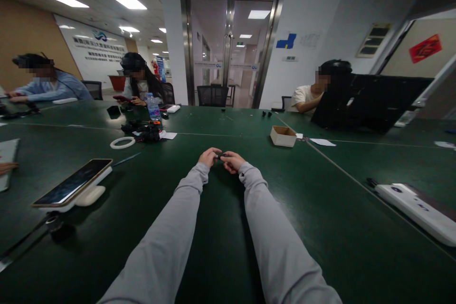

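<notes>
Both my arms, in grey sleeves, reach forward over a dark green table (221,247). My left hand (209,157) and my right hand (233,161) meet near the middle of the view. Between their fingertips is a small dark object (220,156), pinched from both sides. It is too small for me to tell its kind. The fingers of each hand are curled closed around its ends, and the hands are held just above the tabletop.
Ahead to the right stands a small open box (283,139). On the left lie a phone (76,183) on a white block, a white ring (122,143), dark cables (144,131) and a water bottle (154,107). A white device (416,209) lies right. People sit across the table.
</notes>
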A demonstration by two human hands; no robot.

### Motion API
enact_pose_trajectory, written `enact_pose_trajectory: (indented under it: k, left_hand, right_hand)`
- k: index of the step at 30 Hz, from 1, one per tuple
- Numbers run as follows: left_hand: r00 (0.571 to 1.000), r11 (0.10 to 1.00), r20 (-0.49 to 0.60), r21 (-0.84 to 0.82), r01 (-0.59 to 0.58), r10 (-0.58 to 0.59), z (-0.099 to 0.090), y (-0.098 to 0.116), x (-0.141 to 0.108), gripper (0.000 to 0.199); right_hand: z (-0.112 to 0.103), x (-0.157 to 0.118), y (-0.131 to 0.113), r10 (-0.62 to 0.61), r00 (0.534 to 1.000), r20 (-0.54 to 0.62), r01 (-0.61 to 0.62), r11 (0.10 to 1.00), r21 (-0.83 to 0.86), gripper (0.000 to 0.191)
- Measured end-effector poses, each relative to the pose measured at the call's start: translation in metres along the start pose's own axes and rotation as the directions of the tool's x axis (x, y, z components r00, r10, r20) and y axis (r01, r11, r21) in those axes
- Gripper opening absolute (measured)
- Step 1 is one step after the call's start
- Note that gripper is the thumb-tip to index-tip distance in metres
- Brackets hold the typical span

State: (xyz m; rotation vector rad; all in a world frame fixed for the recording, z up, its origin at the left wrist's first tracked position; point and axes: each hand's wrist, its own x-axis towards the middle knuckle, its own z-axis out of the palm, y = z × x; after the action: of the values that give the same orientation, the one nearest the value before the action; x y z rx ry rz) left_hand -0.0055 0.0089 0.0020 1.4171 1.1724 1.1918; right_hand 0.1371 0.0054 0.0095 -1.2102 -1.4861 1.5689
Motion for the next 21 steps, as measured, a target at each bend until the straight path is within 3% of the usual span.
enact_pose_trajectory:
  k: [6, 10, 14, 16, 19, 21]
  left_hand:
    - [0.994, 0.993, -0.025, 0.056, -0.102, 0.103, 0.001, -0.008, 0.003, 0.026]
    - [0.984, 0.975, -0.058, 0.156, -0.158, 0.169, 0.004, -0.013, 0.002, 0.022]
    - [0.979, 0.933, -0.044, 0.312, -0.177, 0.2, 0.006, -0.014, 0.0, 0.029]
    - [0.983, 0.925, -0.038, 0.345, -0.158, 0.182, 0.007, -0.013, -0.002, 0.03]
    - [0.983, 0.88, -0.057, 0.458, -0.127, 0.172, 0.009, -0.011, -0.009, 0.026]
    - [0.988, 0.844, -0.009, 0.521, -0.127, 0.155, 0.009, -0.009, -0.02, 0.024]
  right_hand:
    - [0.003, -0.003, -0.002, -0.011, 0.999, -0.044, 0.008, 0.998, -0.067, 0.018]
    - [0.007, 0.0, 0.0, -0.038, 0.994, -0.104, 0.004, 0.951, -0.309, 0.02]
    - [0.009, 0.002, 0.003, -0.165, 0.971, -0.172, 0.065, 0.877, -0.476, 0.019]
    - [0.011, 0.001, 0.002, -0.167, 0.972, -0.165, 0.086, 0.908, -0.411, 0.023]
    - [0.014, -0.005, 0.0, -0.101, 0.994, -0.038, 0.093, 0.979, -0.18, 0.037]
    - [0.012, -0.013, 0.0, -0.096, 0.995, 0.035, 0.098, 0.994, -0.055, 0.041]
